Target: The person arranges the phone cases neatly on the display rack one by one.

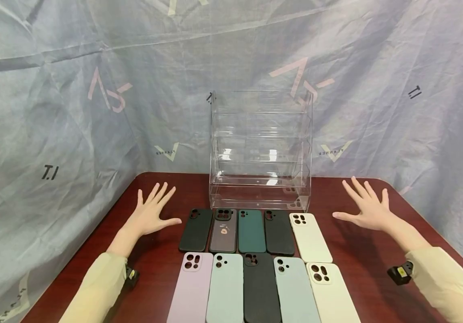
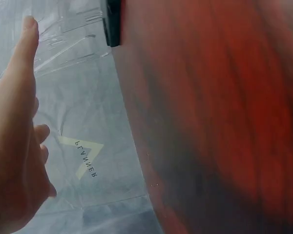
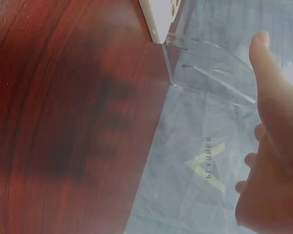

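Observation:
My left hand (image 1: 150, 214) hovers over the left of the table with fingers spread, holding nothing; its thumb points toward a black phone case (image 1: 196, 230). On the other side my right hand (image 1: 366, 208) is spread the same way, its thumb toward a cream phone case (image 1: 311, 237). Between the hands, phone cases lie in two rows. The back row also has a brown-grey case (image 1: 224, 237), a teal case (image 1: 252, 231) and another black one (image 1: 280, 233). In front are a lilac case (image 1: 191, 291), two pale blue cases (image 1: 225, 289), a black case (image 1: 260, 289) and a cream case (image 1: 333, 296).
A clear tiered acrylic stand (image 1: 260, 181) rises behind the back row. The dark red wooden table (image 1: 154, 264) ends at a grey printed sheet (image 1: 166, 89) hung behind and at both sides. Each wrist wears a small black camera (image 1: 401, 272).

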`<state>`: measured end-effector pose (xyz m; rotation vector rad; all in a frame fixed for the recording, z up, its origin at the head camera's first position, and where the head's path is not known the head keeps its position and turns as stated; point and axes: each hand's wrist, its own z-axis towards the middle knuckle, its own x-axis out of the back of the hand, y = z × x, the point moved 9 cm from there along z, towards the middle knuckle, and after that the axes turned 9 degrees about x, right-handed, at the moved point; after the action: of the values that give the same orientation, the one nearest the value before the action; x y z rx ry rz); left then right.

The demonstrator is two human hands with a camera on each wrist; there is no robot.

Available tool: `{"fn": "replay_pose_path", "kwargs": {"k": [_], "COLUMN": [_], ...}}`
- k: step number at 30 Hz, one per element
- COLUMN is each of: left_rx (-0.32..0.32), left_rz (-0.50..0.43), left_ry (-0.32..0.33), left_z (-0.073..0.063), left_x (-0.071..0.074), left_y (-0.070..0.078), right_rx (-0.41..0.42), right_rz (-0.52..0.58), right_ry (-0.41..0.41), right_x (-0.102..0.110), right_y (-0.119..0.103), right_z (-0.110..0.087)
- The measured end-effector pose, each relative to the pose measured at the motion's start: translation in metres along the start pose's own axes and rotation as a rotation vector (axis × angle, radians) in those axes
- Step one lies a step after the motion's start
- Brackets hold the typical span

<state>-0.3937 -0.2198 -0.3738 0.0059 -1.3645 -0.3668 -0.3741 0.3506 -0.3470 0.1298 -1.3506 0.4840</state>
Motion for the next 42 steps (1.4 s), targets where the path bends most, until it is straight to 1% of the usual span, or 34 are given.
{"fn": "replay_pose_path", "kwargs": {"k": [4,6,10,13,17,19,21,24,26,31,38,42], "left_rx": [0.003,0.009,0.048,0.078,0.082,0.085,0.099,0.123,0.137,0.155,0.169,0.17], "left_rz": [-0.066,-0.109,-0.24,-0.351,-0.465,-0.527,-0.596,-0.688,-0.732,-0.784,-0.861,-0.894], "left_ry": [0.022,0.037,0.056,0.091,0.154,0.166,0.164,0.161,0.156,0.135,0.131,0.128], "left_z": [0.005,0.009,0.017,0.024,0.034,0.039,0.042,0.048,0.051,0.062,0.078,0.088], "left_x": [0.006,0.009,0.012,0.016,0.02,0.018,0.016,0.013,0.012,0.009,0.001,-0.005], "left_y": [0.005,0.008,0.015,0.021,0.03,0.033,0.034,0.036,0.038,0.044,0.052,0.057], "right_rx": [0.041,0.076,0.132,0.161,0.204,0.231,0.25,0.254,0.243,0.235,0.229,0.259], "right_rz": [0.057,0.093,0.171,0.186,0.169,0.17,0.178,0.203,0.22,0.276,0.412,0.445], "right_ry": [0.044,0.073,0.143,0.192,0.243,0.26,0.269,0.251,0.224,0.154,0.038,0.006], "right_x": [0.007,0.011,0.019,0.022,0.02,0.017,0.014,0.009,0.006,-0.006,-0.028,-0.035], "right_y": [-0.005,-0.009,-0.02,-0.028,-0.04,-0.046,-0.052,-0.058,-0.061,-0.069,-0.076,-0.079], "right_z": [-0.002,-0.004,-0.012,-0.021,-0.032,-0.038,-0.042,-0.047,-0.05,-0.056,-0.065,-0.069]}}
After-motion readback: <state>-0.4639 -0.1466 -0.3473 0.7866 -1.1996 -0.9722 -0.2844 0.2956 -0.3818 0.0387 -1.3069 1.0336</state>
